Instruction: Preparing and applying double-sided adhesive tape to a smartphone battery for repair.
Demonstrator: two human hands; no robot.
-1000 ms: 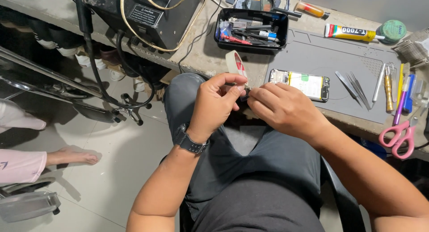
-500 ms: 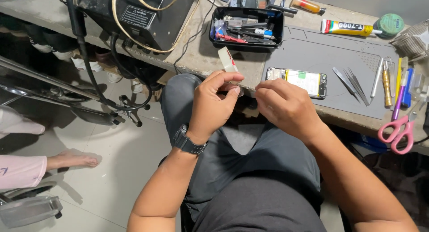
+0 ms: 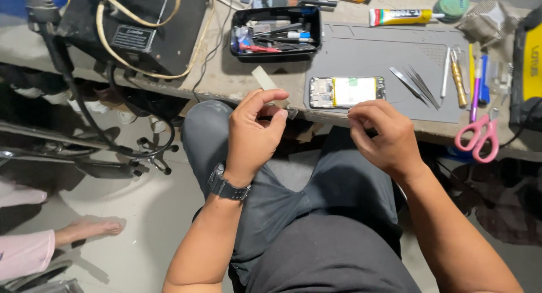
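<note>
Your left hand [image 3: 255,132] is raised over your lap at the near edge of the workbench [image 3: 226,81], thumb and fingers pinched on a small pale strip [image 3: 265,81] of thin, flat, translucent material; the strip sticks up and away from the fingertips, tilted toward the far left. A dark wristwatch [image 3: 227,184] with a ribbed band sits on that wrist. Your right hand [image 3: 384,132] is well apart from the left, fingers curled inward with thumb meeting fingertips; whether anything is pinched there cannot be told. Just beyond both hands, on a grey rubbery work mat [image 3: 367,53], lies an opened phone [image 3: 346,92], rectangular, with exposed circuit board at its left end and a pale yellowish battery across the middle. Right of it rest slim metal tweezers [image 3: 418,85], then upright-lying pens and small tools [image 3: 466,75], and pink-handled scissors [image 3: 477,139] at the near right edge. Far of the phone, a shallow black plastic tray [image 3: 276,36] holds mixed small tools. A glue tube [image 3: 402,16] lies at the far edge.
</note>
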